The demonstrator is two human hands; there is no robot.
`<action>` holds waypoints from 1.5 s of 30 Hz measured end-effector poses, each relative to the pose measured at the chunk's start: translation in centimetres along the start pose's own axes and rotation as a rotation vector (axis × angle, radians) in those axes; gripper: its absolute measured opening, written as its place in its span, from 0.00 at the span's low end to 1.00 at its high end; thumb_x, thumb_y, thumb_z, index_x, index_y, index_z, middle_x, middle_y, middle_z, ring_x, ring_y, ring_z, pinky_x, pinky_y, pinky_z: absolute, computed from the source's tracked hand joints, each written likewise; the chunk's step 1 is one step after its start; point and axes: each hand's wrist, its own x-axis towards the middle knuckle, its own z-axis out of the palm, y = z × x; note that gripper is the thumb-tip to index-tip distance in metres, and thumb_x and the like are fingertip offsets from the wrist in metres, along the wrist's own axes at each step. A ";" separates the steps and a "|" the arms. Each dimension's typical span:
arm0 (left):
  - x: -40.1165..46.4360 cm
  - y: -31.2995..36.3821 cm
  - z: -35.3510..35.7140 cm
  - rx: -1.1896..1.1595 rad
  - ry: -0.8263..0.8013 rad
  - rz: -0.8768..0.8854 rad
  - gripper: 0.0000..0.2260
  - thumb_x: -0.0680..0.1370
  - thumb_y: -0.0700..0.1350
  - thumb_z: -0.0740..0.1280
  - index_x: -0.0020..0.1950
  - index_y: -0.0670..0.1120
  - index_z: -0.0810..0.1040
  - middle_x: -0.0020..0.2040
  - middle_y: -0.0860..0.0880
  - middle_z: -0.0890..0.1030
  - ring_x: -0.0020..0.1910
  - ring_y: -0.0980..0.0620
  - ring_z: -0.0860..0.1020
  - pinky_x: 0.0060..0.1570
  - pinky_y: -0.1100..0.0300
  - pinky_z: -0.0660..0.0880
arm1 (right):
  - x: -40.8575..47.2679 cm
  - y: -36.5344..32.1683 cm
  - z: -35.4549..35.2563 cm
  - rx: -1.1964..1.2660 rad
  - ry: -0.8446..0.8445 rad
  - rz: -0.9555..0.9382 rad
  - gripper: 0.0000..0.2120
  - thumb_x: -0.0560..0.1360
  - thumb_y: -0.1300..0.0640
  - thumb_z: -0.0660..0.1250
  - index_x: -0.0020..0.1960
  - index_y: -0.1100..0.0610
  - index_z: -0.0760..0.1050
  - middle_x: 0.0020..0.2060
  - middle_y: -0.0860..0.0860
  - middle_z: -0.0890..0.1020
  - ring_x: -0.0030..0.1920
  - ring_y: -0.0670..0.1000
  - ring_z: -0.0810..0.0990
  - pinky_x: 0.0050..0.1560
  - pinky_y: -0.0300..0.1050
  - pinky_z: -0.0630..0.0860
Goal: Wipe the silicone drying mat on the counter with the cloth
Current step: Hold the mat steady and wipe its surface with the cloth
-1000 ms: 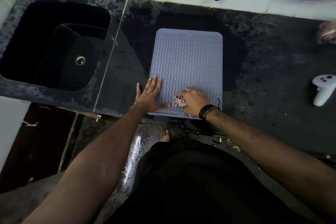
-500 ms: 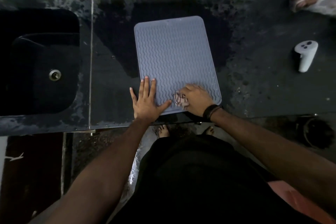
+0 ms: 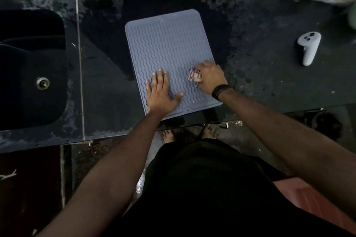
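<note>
Head view: left hand [image 3: 160, 92] flat on mat [image 3: 169, 44] (no readable writing), right hand [image 3: 211, 79] gripping cloth [image 3: 194, 76].

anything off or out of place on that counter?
The white handheld controller lying on the wet-looking counter, right of the mat, is no kitchen item. The mat sits slightly askew to the counter edge. Nothing looks spilled or damaged.

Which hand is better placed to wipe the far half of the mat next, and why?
The right hand: it already grips the cloth on the mat, so it likely just needs to sweep away from the person. The left hand lies flat, pressing the mat's near edge steady.
</note>
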 end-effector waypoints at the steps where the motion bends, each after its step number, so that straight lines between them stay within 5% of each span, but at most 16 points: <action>1: 0.0 -0.1 0.1 0.009 -0.007 -0.003 0.45 0.78 0.71 0.56 0.83 0.46 0.40 0.83 0.47 0.39 0.81 0.46 0.37 0.78 0.43 0.35 | -0.9 0.2 0.3 -0.002 -0.004 -0.029 0.26 0.67 0.57 0.73 0.63 0.56 0.73 0.60 0.56 0.75 0.62 0.58 0.72 0.63 0.53 0.68; 8: 0.1 -0.3 0.1 0.001 -0.026 -0.003 0.46 0.77 0.72 0.54 0.83 0.48 0.38 0.82 0.50 0.36 0.81 0.48 0.35 0.78 0.44 0.34 | -7.8 2.2 1.8 -0.061 -0.152 -0.193 0.28 0.66 0.53 0.72 0.65 0.54 0.73 0.63 0.54 0.74 0.65 0.57 0.70 0.68 0.51 0.64; 14: 0.1 -0.2 -0.6 0.008 -0.056 0.000 0.46 0.77 0.71 0.56 0.83 0.48 0.38 0.82 0.50 0.35 0.80 0.49 0.33 0.77 0.45 0.32 | -3.9 0.8 -0.5 0.017 -0.035 -0.204 0.23 0.67 0.55 0.70 0.61 0.55 0.74 0.59 0.53 0.75 0.62 0.56 0.72 0.64 0.51 0.67; 19: -0.1 -0.8 -1.3 0.047 -0.080 0.007 0.44 0.78 0.67 0.60 0.83 0.47 0.39 0.83 0.49 0.37 0.81 0.48 0.35 0.78 0.44 0.33 | -3.9 -2.0 0.8 -0.084 -0.140 -0.344 0.29 0.69 0.52 0.73 0.67 0.55 0.70 0.65 0.54 0.72 0.67 0.56 0.68 0.67 0.53 0.64; 24: -0.5 -1.0 -1.4 0.032 -0.097 -0.016 0.46 0.77 0.69 0.59 0.83 0.48 0.39 0.82 0.50 0.36 0.80 0.49 0.34 0.78 0.45 0.32 | -5.2 -0.5 1.2 -0.049 -0.194 -0.462 0.23 0.69 0.50 0.71 0.63 0.52 0.74 0.59 0.51 0.74 0.62 0.54 0.71 0.63 0.52 0.67; 28: -0.7 -1.0 -1.3 0.014 -0.087 -0.028 0.46 0.77 0.69 0.59 0.83 0.48 0.39 0.82 0.50 0.36 0.80 0.50 0.34 0.78 0.45 0.32 | -2.0 0.6 -0.4 0.072 -0.063 -0.316 0.19 0.67 0.58 0.70 0.57 0.56 0.75 0.53 0.54 0.76 0.56 0.56 0.74 0.56 0.51 0.71; 32: -0.8 -0.9 -1.2 0.014 -0.075 -0.032 0.46 0.78 0.69 0.59 0.83 0.48 0.38 0.82 0.50 0.36 0.80 0.50 0.33 0.76 0.47 0.30 | 1.6 1.7 -1.7 0.019 -0.018 -0.159 0.23 0.67 0.59 0.71 0.62 0.58 0.73 0.58 0.55 0.75 0.61 0.59 0.72 0.59 0.54 0.69; 39: -0.7 -0.9 -1.1 0.032 -0.072 -0.035 0.46 0.78 0.69 0.59 0.83 0.49 0.38 0.82 0.50 0.35 0.80 0.49 0.33 0.75 0.48 0.29 | -3.9 3.7 0.0 -0.074 -0.137 -0.285 0.28 0.66 0.57 0.72 0.65 0.55 0.72 0.63 0.54 0.73 0.65 0.57 0.70 0.64 0.53 0.66; 45: -0.6 -1.3 -0.7 0.037 -0.063 -0.020 0.46 0.77 0.70 0.58 0.83 0.49 0.37 0.82 0.50 0.35 0.80 0.48 0.33 0.76 0.47 0.30 | -4.6 2.8 -0.7 -0.062 -0.142 -0.282 0.18 0.66 0.57 0.68 0.56 0.55 0.75 0.53 0.52 0.76 0.58 0.56 0.74 0.58 0.52 0.71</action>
